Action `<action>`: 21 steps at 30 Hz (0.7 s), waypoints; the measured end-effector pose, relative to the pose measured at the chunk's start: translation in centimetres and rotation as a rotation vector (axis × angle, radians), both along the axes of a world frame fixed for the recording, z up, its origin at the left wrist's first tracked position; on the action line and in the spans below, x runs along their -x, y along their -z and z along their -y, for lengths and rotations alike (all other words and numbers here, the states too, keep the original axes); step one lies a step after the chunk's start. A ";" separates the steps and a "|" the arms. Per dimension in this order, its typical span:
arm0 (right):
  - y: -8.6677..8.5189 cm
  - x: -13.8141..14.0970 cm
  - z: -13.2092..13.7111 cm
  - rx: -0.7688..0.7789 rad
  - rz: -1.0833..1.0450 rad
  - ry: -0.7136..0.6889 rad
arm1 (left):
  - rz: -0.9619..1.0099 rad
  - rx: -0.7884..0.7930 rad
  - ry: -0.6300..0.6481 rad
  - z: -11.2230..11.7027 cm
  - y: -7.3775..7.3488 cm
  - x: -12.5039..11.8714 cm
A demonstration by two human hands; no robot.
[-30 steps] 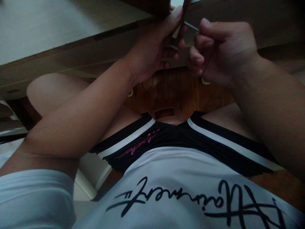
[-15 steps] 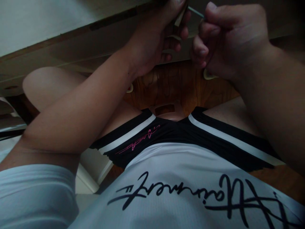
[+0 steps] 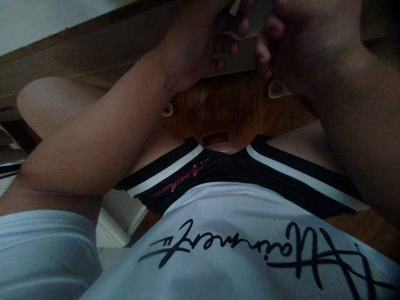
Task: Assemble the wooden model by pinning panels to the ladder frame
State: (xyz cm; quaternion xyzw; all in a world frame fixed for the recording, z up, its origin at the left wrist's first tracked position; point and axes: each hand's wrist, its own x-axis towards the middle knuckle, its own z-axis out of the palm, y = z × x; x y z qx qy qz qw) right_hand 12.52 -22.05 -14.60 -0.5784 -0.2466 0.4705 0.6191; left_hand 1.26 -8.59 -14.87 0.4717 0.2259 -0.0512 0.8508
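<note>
Beside dim table [image 3: 46,21], holding pale strip [image 3: 235,7] in loosely curled left hand [image 3: 200,46]; curling right hand [image 3: 308,43] nearby, cannot tell around what, if anything.

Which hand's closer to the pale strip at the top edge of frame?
Left. The left hand has the pale strip among its fingers; the right hand is to the right, apart from it, its upper part cut off by the frame.
</note>
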 end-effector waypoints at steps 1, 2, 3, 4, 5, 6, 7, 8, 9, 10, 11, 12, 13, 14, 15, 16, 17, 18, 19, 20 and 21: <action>0.0 0.0 0.1 0.004 0.071 0.002 | 0.000 0.002 0.002 0.0 0.0 0.0; 0.1 0.0 0.1 0.016 0.139 -0.004 | -0.006 0.002 0.006 0.0 0.0 0.1; 0.1 -0.1 0.2 0.033 0.202 -0.004 | -0.011 0.002 0.006 0.0 0.0 0.1; 0.2 -0.2 0.3 0.057 0.267 -0.008 | -0.014 0.003 0.006 -0.1 0.0 0.1; 0.2 -0.4 0.5 0.077 0.350 -0.008 | -0.011 0.002 0.003 -0.1 0.0 0.1; 0.3 -0.6 0.6 0.093 0.457 -0.015 | -0.005 0.000 0.002 -0.1 0.1 0.1; 0.4 -0.9 0.7 0.107 0.584 -0.011 | 0.006 0.001 0.003 -0.1 0.2 0.2; 0.5 -1.2 0.7 0.119 0.715 -0.018 | 0.014 0.008 0.006 -0.2 0.3 0.2; 0.5 -1.4 0.8 0.126 0.830 -0.040 | 0.023 0.019 0.013 -0.2 0.4 0.2; 0.6 -1.5 0.8 0.136 0.901 -0.062 | 0.032 0.030 0.021 -0.3 0.5 0.2; 0.7 -1.6 0.8 0.135 0.919 -0.059 | 0.047 0.033 0.023 -0.4 0.6 0.2; 0.7 -1.6 0.8 0.126 0.892 -0.039 | 0.055 0.032 0.027 -0.4 0.7 0.2; 0.7 -1.5 0.8 0.107 0.836 -0.011 | 0.058 0.024 0.032 -0.5 0.7 0.2; 0.7 -1.4 0.8 0.087 0.769 0.008 | 0.057 0.012 0.034 -0.5 0.7 0.2; 0.6 -1.3 0.8 0.067 0.709 0.021 | 0.055 -0.001 0.035 -0.5 0.7 0.2; 0.5 -1.2 0.9 0.055 0.666 0.022 | 0.049 -0.009 0.029 -0.5 0.7 0.2; 0.4 -1.2 1.0 0.057 0.638 0.016 | 0.044 -0.013 0.023 -0.4 0.7 0.2; 0.3 -1.2 1.1 0.079 0.615 0.001 | 0.040 -0.017 0.021 -0.4 0.7 0.2; 0.1 -1.3 1.2 0.107 0.596 -0.011 | 0.042 -0.022 0.014 -0.3 0.6 0.1; 0.0 -1.4 1.3 0.136 0.584 -0.012 | 0.038 -0.025 0.011 -0.2 0.6 0.1; 0.0 -1.5 1.4 0.160 0.574 -0.027 | 0.031 -0.027 0.013 -0.2 0.6 0.1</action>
